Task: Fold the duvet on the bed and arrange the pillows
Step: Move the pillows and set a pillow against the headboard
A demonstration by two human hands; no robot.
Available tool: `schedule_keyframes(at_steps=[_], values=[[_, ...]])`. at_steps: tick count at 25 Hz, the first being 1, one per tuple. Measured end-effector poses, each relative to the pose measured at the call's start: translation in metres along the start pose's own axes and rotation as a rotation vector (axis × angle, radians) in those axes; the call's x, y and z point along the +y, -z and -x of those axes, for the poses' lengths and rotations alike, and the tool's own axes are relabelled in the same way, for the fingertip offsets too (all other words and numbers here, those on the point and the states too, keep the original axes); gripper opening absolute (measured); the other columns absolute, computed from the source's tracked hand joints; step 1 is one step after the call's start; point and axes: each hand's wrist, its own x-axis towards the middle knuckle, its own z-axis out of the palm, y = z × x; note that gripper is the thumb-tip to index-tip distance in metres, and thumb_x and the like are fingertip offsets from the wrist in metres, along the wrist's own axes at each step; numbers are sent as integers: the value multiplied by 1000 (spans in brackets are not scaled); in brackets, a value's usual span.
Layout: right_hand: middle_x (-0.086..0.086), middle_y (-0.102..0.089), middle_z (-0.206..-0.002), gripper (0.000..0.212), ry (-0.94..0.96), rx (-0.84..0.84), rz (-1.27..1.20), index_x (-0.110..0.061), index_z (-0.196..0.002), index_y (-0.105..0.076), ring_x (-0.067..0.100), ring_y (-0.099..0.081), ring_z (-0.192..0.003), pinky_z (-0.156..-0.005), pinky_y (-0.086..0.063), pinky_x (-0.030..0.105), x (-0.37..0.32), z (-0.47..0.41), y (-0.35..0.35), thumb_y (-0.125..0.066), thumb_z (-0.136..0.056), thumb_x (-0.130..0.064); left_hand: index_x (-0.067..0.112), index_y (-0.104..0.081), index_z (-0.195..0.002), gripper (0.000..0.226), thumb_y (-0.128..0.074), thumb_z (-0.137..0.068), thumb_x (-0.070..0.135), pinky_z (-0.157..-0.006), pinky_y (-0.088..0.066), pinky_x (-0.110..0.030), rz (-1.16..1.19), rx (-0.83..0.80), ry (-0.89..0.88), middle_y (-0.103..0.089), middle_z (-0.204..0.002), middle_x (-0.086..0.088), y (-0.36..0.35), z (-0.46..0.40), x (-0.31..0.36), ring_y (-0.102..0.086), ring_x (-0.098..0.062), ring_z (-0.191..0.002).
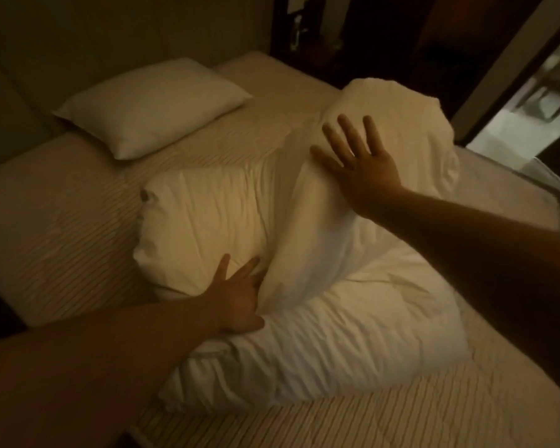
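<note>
Duvet (320, 318) lies bunched at centre; left hand (236, 302) at 7 o'clock and right hand (359, 166) at 1 o'clock press flat, fingers spread, probably to smooth it.

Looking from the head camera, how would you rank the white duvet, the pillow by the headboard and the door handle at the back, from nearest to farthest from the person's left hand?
1. The duvet: the left hand rests on it, mid-bed.
2. The pillow: up left, by the headboard.
3. The door handle: beyond the bed, top centre.
</note>
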Motion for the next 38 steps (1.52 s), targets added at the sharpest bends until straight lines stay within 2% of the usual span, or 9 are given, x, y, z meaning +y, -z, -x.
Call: schedule_keyframes(at_steps=[3, 6, 10, 15, 19, 27, 31, 34, 38], values=[[13, -36, -152, 79, 81, -347, -74, -21, -156, -7, 32, -33, -141, -120, -8, 54, 9, -12, -32, -43, -93, -52, 31, 0, -155, 97, -53, -79, 63, -112, 11, -64, -64, 51, 26, 13, -161, 14, 0, 17, -1, 21, -18, -147], [17, -46, -142, 62, 266, -405, 54, -21, -148, -36, 36, -48, -127, -110, -37, 47, 20, 26, -60, -26, -97, -56, 29, 9, -154, 108, -60, -78, 63, -117, -3, -50, -22, 266, 253, 12, -162, 8, 2, 33, -24, 11, -27, -149], [18, -64, -111, 35, -54, -131, -408, -19, -127, -57, 39, -63, -99, -85, -52, 46, 32, 81, -58, -50, -95, -32, 14, -57, -127, 46, -62, -82, 23, -96, -42, -44, 88, 526, 284, -59, -123, -15, 26, 46, -45, -55, -37, -116], [19, -66, -106, 31, -261, 131, -576, -18, -125, -59, 41, -64, -94, -82, -52, 50, 56, 143, 9, -54, -95, -25, 19, -54, -120, 37, -61, -85, 30, -83, -49, -36, 87, 463, 286, -63, -118, -9, 106, 92, -29, -60, -32, -105], [19, -67, -106, 41, -433, -155, -614, -27, -130, -50, 40, -65, -91, -76, -53, 43, 32, 228, 39, -54, -89, -29, 30, -58, -126, 44, -64, -84, 40, -88, -49, -32, -11, 287, 150, -61, -127, -4, 114, 151, 18, -59, -28, -113], [16, -43, -145, 70, -357, -712, -685, -13, -153, -17, 35, -52, -124, -102, -44, 44, -42, 342, 24, -48, -95, -39, 26, -46, -139, 51, -57, -89, 34, -99, -43, -36, -57, -62, 73, -53, -136, -9, -15, 222, 132, -54, -29, -122], [12, -53, -125, 38, -355, -398, -605, -18, -125, -53, 35, -51, -118, -94, -43, 48, -40, 327, 46, -45, -95, -40, 22, -53, -128, 41, -59, -88, 28, -95, -46, -38, -43, -113, 132, -57, -129, -9, -46, 227, 166, -57, -30, -117], [13, -28, -149, 72, -257, -129, -683, -32, -146, -25, 38, -27, -139, -102, -34, 58, -52, 337, 52, -47, -83, -60, 21, -54, -128, 40, -57, -89, 32, -94, -47, -38, -60, -143, 198, -57, -128, -10, -59, 228, 187, -58, -29, -116], [-11, 22, -159, 99, -242, -479, -801, -58, -141, 16, 33, 15, -147, -99, -11, 79, -70, 357, 10, -51, -72, -81, 23, -52, -128, 45, -54, -89, 47, -92, -46, -37, -62, -159, 252, -57, -128, -7, -67, 234, 206, -58, -27, -115]])
